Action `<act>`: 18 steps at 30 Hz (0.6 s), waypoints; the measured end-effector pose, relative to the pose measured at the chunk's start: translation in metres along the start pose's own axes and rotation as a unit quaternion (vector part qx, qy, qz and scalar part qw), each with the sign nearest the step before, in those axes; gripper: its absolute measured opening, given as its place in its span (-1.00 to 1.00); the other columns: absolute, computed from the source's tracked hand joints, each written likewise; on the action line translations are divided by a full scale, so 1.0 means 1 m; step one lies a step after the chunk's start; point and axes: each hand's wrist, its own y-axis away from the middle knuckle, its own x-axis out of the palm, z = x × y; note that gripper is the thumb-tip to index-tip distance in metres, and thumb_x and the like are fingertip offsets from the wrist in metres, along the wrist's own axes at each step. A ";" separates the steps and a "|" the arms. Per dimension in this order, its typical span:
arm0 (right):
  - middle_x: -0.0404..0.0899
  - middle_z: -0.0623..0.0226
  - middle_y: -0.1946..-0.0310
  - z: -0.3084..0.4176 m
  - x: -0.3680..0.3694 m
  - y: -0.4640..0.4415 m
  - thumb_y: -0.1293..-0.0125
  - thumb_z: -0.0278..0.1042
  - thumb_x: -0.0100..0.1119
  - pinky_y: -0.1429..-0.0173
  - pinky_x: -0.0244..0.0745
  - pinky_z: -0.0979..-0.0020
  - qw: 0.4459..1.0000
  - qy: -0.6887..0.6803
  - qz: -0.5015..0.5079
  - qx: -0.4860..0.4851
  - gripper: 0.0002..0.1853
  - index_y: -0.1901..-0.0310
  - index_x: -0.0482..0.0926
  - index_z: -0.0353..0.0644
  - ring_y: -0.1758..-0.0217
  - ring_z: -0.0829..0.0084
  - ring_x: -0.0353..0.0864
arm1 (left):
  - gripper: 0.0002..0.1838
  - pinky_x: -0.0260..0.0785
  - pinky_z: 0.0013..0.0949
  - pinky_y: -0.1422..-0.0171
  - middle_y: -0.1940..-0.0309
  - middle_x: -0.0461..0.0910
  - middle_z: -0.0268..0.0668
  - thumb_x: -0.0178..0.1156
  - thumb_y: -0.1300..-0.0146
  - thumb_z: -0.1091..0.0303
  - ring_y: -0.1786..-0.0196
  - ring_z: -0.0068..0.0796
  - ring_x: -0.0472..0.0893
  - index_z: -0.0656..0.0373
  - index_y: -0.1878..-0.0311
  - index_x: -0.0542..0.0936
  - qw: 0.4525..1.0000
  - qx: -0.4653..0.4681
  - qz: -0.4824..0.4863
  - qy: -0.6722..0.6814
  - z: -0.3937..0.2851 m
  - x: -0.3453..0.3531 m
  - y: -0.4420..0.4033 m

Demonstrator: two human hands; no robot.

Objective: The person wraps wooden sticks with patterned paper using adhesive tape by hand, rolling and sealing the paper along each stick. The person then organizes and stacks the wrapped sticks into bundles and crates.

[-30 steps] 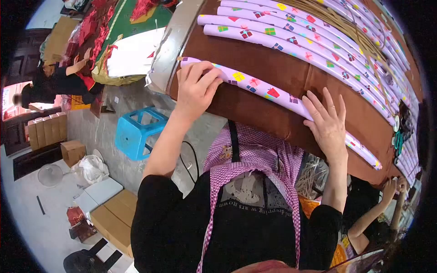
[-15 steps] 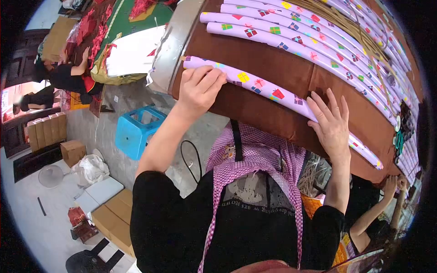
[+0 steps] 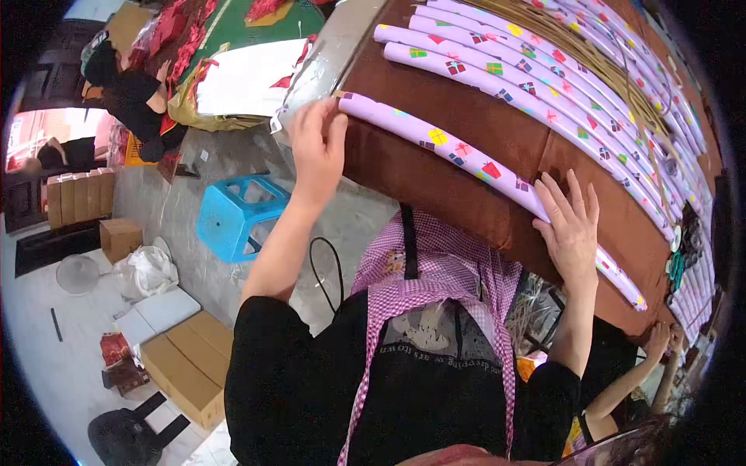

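A roll of lilac wrapping paper printed with coloured gift boxes lies slantwise along the near side of the brown-covered table. At its upper left end is my left hand, fingers loosely bent and apart, with nothing visible in them; whether a fingertip touches the roll's end I cannot tell. My right hand lies across the roll toward its other end, fingers spread and palm down, hiding a stretch of it. Several matching rolls lie side by side farther back on the table.
Brown strips lie over the farther rolls. Green-handled scissors sit at the table's right. A blue stool and cardboard boxes stand on the floor at left. Another person's hands are at the lower right table edge.
My left hand has come off the roll, moving left to its end, and its fingers have loosened. My right hand stays spread on the roll. The whole view has shifted slightly.
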 end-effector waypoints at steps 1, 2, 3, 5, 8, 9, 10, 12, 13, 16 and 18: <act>0.41 0.51 -0.39 0.000 -0.001 0.000 -0.10 -0.29 0.40 -0.57 0.02 -0.11 1.000 -0.001 0.006 0.003 -0.28 -0.36 0.42 0.13 -0.51 0.15 0.25 | -0.72 0.36 -0.17 -0.12 0.11 0.56 -0.15 0.25 -0.32 0.42 0.02 -0.13 0.53 0.29 -0.05 0.55 1.000 -0.001 -0.003 -0.001 0.003 0.002 -0.003; 0.41 0.51 -0.39 0.000 -0.001 -0.001 -0.10 -0.29 0.40 -0.57 0.02 -0.11 1.000 0.000 0.005 0.000 -0.28 -0.36 0.42 0.13 -0.51 0.15 0.25 | -0.67 0.38 -0.21 -0.09 0.12 0.56 -0.18 0.27 -0.32 0.41 0.05 -0.22 0.53 0.30 -0.10 0.53 0.997 -0.066 0.004 0.040 0.006 0.005 -0.006; 0.40 0.51 -0.39 -0.001 0.000 0.000 -0.11 -0.28 0.39 -0.58 0.02 -0.11 1.000 0.000 0.005 0.000 -0.28 -0.36 0.42 0.12 -0.52 0.15 0.24 | -0.62 0.40 -0.24 -0.05 0.13 0.56 -0.20 0.28 -0.32 0.40 0.09 -0.31 0.54 0.31 -0.15 0.51 0.988 -0.131 0.011 0.081 0.009 0.008 -0.008; 0.40 0.51 -0.39 0.000 0.000 0.001 -0.12 -0.28 0.39 -0.58 0.01 -0.10 1.000 0.000 0.004 -0.002 -0.29 -0.37 0.42 0.11 -0.52 0.15 0.23 | -0.55 0.42 -0.32 0.03 0.18 0.58 -0.26 0.29 -0.31 0.40 0.15 -0.45 0.53 0.31 -0.22 0.48 0.982 -0.156 0.008 0.110 0.010 0.014 -0.015; 0.40 0.51 -0.39 -0.002 0.001 0.000 -0.13 -0.28 0.38 -0.59 0.00 -0.09 1.000 -0.001 0.004 -0.004 -0.30 -0.37 0.42 0.12 -0.52 0.14 0.22 | -0.55 0.42 -0.37 0.05 0.28 0.58 -0.30 0.27 -0.31 0.43 0.24 -0.50 0.52 0.33 -0.24 0.46 0.966 -0.209 0.024 0.148 0.011 0.018 -0.019; 0.40 0.51 -0.39 -0.002 0.001 0.000 -0.14 -0.28 0.37 -0.58 0.00 -0.09 1.000 -0.002 0.002 -0.004 -0.30 -0.37 0.42 0.12 -0.52 0.14 0.22 | -0.55 0.42 -0.39 0.06 0.32 0.57 -0.32 0.24 -0.31 0.45 0.26 -0.51 0.53 0.34 -0.24 0.46 0.967 -0.206 0.029 0.148 0.009 0.016 -0.021; 0.40 0.51 -0.39 -0.002 0.001 0.001 -0.15 -0.28 0.37 -0.58 0.00 -0.09 1.000 -0.003 -0.001 -0.004 -0.31 -0.37 0.41 0.12 -0.52 0.14 0.22 | -0.56 0.42 -0.41 0.06 0.37 0.57 -0.33 0.22 -0.32 0.47 0.29 -0.52 0.53 0.34 -0.25 0.45 0.967 -0.204 0.035 0.148 0.007 0.016 -0.022; 0.40 0.51 -0.39 -0.001 0.000 0.000 -0.15 -0.28 0.37 -0.58 0.00 -0.10 1.000 -0.002 0.003 -0.003 -0.31 -0.37 0.41 0.12 -0.52 0.14 0.23 | -0.56 0.41 -0.42 0.07 0.39 0.56 -0.34 0.21 -0.32 0.48 0.30 -0.54 0.53 0.34 -0.25 0.44 0.968 -0.195 0.040 0.152 0.013 0.012 -0.025; 0.41 0.51 -0.38 -0.001 0.000 0.000 -0.15 -0.29 0.36 -0.58 0.01 -0.10 1.000 0.001 0.004 -0.003 -0.31 -0.37 0.41 0.12 -0.52 0.14 0.23 | -0.55 0.41 -0.43 0.08 0.42 0.55 -0.34 0.21 -0.32 0.49 0.32 -0.56 0.52 0.34 -0.25 0.44 0.969 -0.185 0.043 0.157 0.012 0.010 -0.026; 0.41 0.50 -0.38 -0.001 0.000 0.001 -0.15 -0.29 0.37 -0.57 0.02 -0.12 1.000 -0.002 -0.002 -0.005 -0.30 -0.37 0.41 0.13 -0.51 0.13 0.24 | -0.63 0.42 -0.37 0.03 0.21 0.58 -0.25 0.17 -0.32 0.52 0.18 -0.43 0.55 0.29 -0.19 0.48 0.985 -0.152 0.020 0.078 0.012 0.008 -0.021; 0.42 0.50 -0.37 0.000 0.000 0.000 -0.15 -0.29 0.37 -0.56 0.03 -0.12 1.000 -0.003 -0.002 -0.003 -0.30 -0.37 0.41 0.13 -0.51 0.13 0.24 | -0.69 0.40 -0.20 -0.07 0.02 0.55 -0.14 0.16 -0.28 0.57 0.02 -0.17 0.54 0.23 -0.10 0.54 0.998 -0.054 -0.037 -0.006 -0.002 0.007 -0.019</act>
